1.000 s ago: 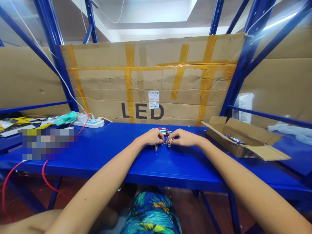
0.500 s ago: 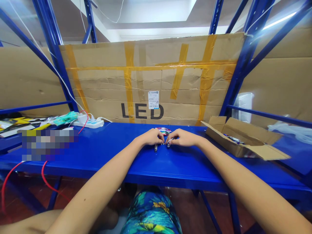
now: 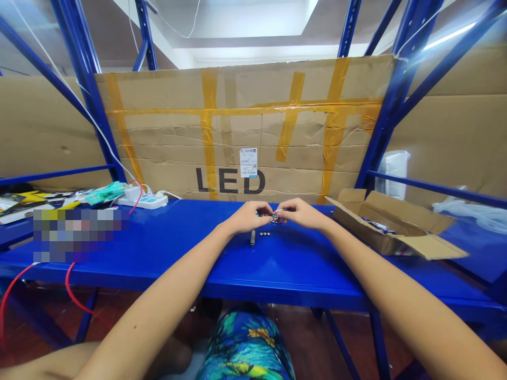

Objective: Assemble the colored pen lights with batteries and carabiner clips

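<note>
My left hand [image 3: 250,217] and my right hand [image 3: 299,213] meet above the blue tabletop, fingertips pinched together on both sides. Between them is a small shiny silver metal piece [image 3: 274,217], too small to name, with a thin pale strip or loop beside my right fingers. Below my left hand, a short dark-silver metal tube [image 3: 252,238] lies on the table, pointing toward me. Just right of it, several tiny round silver discs [image 3: 265,234] sit in a row, like button cells. Colourful slim items behind my fingers are mostly hidden.
An open cardboard box [image 3: 380,232] with blue and silver slim items stands on the right. At the left back are a white power strip [image 3: 146,199] and a blurred pile of items. A large cardboard sheet [image 3: 178,137] closes off the rear, between blue shelf posts.
Both hands have risen slightly and moved away from me, off the tabletop. The row of small discs is now uncovered, and the metal piece is held between the hands.
</note>
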`<state>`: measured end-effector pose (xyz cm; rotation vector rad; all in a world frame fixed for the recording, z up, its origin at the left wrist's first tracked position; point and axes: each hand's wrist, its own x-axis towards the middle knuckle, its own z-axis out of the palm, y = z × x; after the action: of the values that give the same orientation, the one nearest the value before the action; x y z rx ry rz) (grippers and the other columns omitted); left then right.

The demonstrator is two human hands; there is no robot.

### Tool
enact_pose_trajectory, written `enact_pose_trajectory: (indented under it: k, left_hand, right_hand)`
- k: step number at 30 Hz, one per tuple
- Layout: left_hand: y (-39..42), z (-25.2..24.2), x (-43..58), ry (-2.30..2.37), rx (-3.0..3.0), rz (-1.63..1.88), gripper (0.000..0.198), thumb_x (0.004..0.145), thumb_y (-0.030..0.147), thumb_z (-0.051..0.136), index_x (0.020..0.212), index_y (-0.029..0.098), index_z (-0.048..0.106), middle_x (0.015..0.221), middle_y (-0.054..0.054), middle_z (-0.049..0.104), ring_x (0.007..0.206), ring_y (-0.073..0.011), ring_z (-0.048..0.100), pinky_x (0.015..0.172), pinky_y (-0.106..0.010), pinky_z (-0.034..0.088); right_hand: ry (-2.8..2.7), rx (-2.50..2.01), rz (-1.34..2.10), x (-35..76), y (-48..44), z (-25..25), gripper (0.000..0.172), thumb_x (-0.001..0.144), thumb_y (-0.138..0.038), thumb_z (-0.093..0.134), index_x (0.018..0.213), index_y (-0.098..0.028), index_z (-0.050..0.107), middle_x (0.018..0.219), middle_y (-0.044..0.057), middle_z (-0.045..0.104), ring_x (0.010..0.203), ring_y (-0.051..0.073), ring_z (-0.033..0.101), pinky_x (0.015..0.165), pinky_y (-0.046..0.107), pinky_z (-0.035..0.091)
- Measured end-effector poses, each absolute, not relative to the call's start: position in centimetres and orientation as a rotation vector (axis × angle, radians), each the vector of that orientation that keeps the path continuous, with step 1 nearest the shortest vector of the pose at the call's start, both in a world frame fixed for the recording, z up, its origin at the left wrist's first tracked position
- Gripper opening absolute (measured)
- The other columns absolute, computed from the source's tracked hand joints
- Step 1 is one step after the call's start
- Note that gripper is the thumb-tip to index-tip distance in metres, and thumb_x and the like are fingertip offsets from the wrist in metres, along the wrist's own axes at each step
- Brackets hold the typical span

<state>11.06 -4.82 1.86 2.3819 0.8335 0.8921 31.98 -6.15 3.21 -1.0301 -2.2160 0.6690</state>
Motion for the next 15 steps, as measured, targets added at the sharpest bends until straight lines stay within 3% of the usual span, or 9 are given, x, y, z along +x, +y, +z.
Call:
enact_pose_trajectory:
  k: [4,8,11,15]
  left_hand:
    - [-5.2,1.5,11.8,0.753,2.282,1.038,0.027,0.073,0.027,0.070,0.094,0.014,0.059,0.084,-0.003,0.066,0.076,-0.0128,0.059,0.070,-0.024,0.047]
    - [-5.1,1.4,11.9,0.758,2.247,1.173,0.017,0.080,0.027,0.063,0.091,0.014,0.059,0.080,-0.002,0.066,0.072,-0.0123,0.060,0.069,-0.024,0.047]
    - [-5.2,1.7,11.7,0.818,2.257,1.201,0.017,0.084,0.030,0.059,0.088,0.014,0.062,0.081,-0.003,0.068,0.073,-0.0129,0.060,0.070,-0.024,0.047]
    - [-5.2,2.1,11.6,0.933,2.268,1.238,0.016,0.083,0.029,0.060,0.086,0.014,0.065,0.083,-0.004,0.069,0.075,-0.0139,0.061,0.071,-0.024,0.046]
  right_hand:
    - [-2.031,-1.011,0.887,31.4,-5.9,2.8,0.036,0.078,-0.051,0.063,0.073,-0.015,0.064,0.068,0.005,0.067,0.062,0.015,0.060,0.065,0.030,0.051]
    - [-1.943,-0.942,1.017,30.8,-5.7,2.4,0.042,0.077,-0.057,0.063,0.075,-0.015,0.061,0.070,0.006,0.066,0.064,0.016,0.062,0.063,0.031,0.052]
    - [-1.993,-0.947,0.941,30.8,-5.6,2.2,0.040,0.082,-0.055,0.058,0.074,-0.016,0.059,0.072,0.005,0.066,0.065,0.016,0.061,0.064,0.030,0.051]
    - [-2.122,-1.070,0.563,30.8,-5.6,1.8,0.024,0.087,-0.037,0.052,0.083,-0.016,0.061,0.075,0.005,0.067,0.067,0.016,0.059,0.066,0.029,0.047]
